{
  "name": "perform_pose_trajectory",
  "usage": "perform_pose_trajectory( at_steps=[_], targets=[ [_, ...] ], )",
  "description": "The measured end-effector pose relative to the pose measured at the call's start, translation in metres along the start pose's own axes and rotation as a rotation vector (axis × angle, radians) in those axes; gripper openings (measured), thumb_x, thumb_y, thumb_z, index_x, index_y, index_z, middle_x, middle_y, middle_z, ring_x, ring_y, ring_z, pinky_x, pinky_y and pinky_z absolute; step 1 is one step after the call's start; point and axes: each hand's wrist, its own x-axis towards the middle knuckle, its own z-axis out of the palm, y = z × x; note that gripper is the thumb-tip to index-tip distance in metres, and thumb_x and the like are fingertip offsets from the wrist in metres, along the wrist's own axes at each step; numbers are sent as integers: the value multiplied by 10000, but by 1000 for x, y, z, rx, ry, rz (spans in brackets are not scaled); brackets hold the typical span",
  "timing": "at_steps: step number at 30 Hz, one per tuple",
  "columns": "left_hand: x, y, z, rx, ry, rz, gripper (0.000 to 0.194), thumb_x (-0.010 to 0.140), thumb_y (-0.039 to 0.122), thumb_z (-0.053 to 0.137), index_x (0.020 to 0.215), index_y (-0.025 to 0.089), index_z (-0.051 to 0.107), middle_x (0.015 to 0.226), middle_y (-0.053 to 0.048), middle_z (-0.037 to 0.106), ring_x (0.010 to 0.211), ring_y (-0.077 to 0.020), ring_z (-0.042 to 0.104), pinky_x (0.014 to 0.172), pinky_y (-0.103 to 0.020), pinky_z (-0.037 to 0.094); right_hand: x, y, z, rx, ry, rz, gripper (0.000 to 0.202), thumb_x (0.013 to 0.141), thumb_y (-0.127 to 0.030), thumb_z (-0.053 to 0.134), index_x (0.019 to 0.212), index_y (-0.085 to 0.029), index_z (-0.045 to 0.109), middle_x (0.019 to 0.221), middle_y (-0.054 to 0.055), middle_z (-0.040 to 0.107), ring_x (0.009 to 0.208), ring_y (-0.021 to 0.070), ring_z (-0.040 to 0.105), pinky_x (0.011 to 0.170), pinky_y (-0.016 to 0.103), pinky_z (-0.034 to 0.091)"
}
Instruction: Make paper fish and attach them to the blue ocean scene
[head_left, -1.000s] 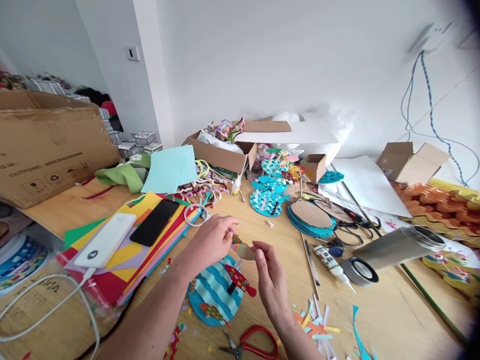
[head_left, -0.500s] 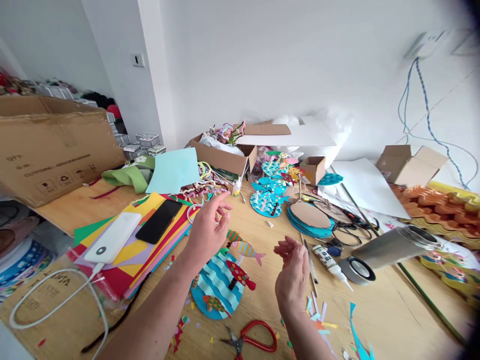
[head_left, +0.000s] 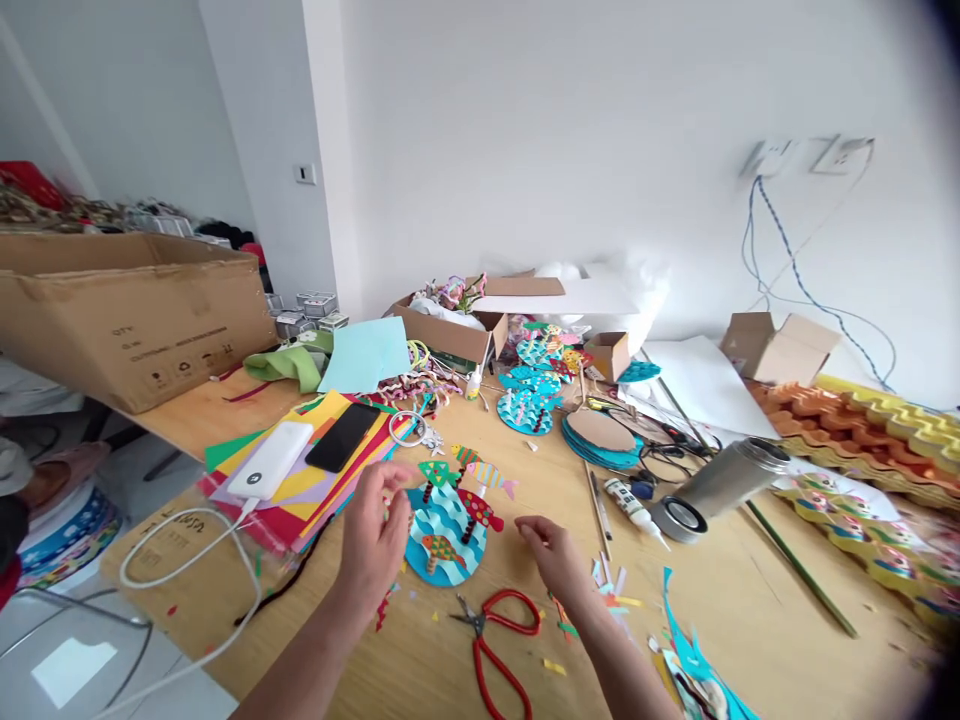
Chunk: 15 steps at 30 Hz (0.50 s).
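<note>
In the head view a round blue craft disc (head_left: 448, 573) lies on the table, with wavy paper strips and paper fish standing up from it. Among the fish are a red spotted fish (head_left: 480, 509), a green fish (head_left: 438, 474) and a striped fish (head_left: 491, 477). My left hand (head_left: 375, 535) is at the disc's left edge, fingers bent and apart, partly covering a fish there; I see nothing held in it. To the right of the disc is my right hand (head_left: 555, 560), its fingers curled in together and nothing visible in them. Red-handled scissors (head_left: 511, 610) lie in front.
A phone (head_left: 343, 437) and a white power bank (head_left: 271, 460) rest on coloured sheets at left. To the right are a glue bottle (head_left: 634, 508), a steel flask (head_left: 724, 480) and stacked cardboard discs (head_left: 604, 432). Finished-looking blue discs (head_left: 525, 410) stand farther back. Paper scraps (head_left: 611, 585) litter the front.
Both hands have come down and nearer to the disc. The fingers of the right hand have curled in. My view has shifted left and upward.
</note>
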Motion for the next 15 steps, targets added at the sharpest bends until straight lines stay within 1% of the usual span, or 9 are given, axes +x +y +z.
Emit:
perform_pose_trajectory(
  at_steps=[1, 3, 4, 6, 8, 10, 13, 15],
  targets=[
    [-10, -9, -8, 103, -20, 23, 117, 815, 123, 452, 874, 201, 516, 909, -50, 600, 881, -192, 563, 780, -326, 462, -1, 1, 3, -47, -6, -12, 275, 668, -348, 548, 768, -162, 724, 785, 96, 690, 735, 231, 603, 717, 347, 432],
    [-26, -26, -23, 341, -116, 62, 116, 764, 96, 467, 771, 198, 523, 853, -56, 614, 880, -220, 546, 812, -368, 436, -1, 1, 10, -128, -16, -33, 288, 685, -299, 515, 789, -147, 736, 821, 112, 678, 763, 234, 593, 747, 351, 420],
    [-32, -34, -29, 451, -170, 52, 122, 736, 86, 481, 750, 193, 538, 845, -62, 621, 885, -234, 539, 820, -383, 427, 0, 1, 14, -160, -23, -44, 294, 692, -278, 502, 802, -144, 739, 826, 113, 673, 779, 235, 589, 758, 349, 414],
    [-40, -45, -36, 624, -314, -2, 116, 703, 105, 534, 764, 179, 599, 923, -87, 630, 955, -263, 523, 883, -414, 400, 3, -1, 22, -207, -46, -63, 300, 702, -252, 485, 818, -150, 741, 801, 101, 671, 794, 232, 584, 756, 335, 409],
    [-45, -51, -38, 728, -430, -66, 148, 697, 169, 597, 832, 169, 658, 1024, -107, 626, 1040, -285, 497, 944, -420, 371, 6, -5, 29, -233, -75, -79, 289, 713, -250, 481, 809, -163, 740, 757, 81, 672, 780, 224, 586, 723, 312, 411],
    [-45, -53, -34, 785, -498, -106, 249, 704, 231, 628, 938, 161, 679, 1104, -116, 610, 1112, -294, 466, 987, -408, 342, 9, -9, 35, -247, -101, -89, 271, 720, -264, 486, 768, -168, 735, 700, 64, 670, 747, 215, 589, 672, 289, 411],
    [-41, -54, -26, 829, -538, -137, 366, 706, 253, 646, 1058, 153, 659, 1171, -120, 587, 1182, -297, 427, 1025, -395, 302, 12, -14, 40, -254, -127, -91, 258, 721, -280, 490, 709, -168, 723, 612, 42, 652, 681, 200, 587, 598, 261, 396],
    [-37, -54, -21, 842, -557, -150, 389, 693, 257, 666, 1068, 153, 658, 1204, -121, 574, 1211, -301, 405, 1041, -392, 282, 15, -15, 42, -249, -136, -81, 254, 717, -283, 491, 686, -166, 714, 566, 29, 639, 629, 187, 575, 558, 250, 379]
  ],
)
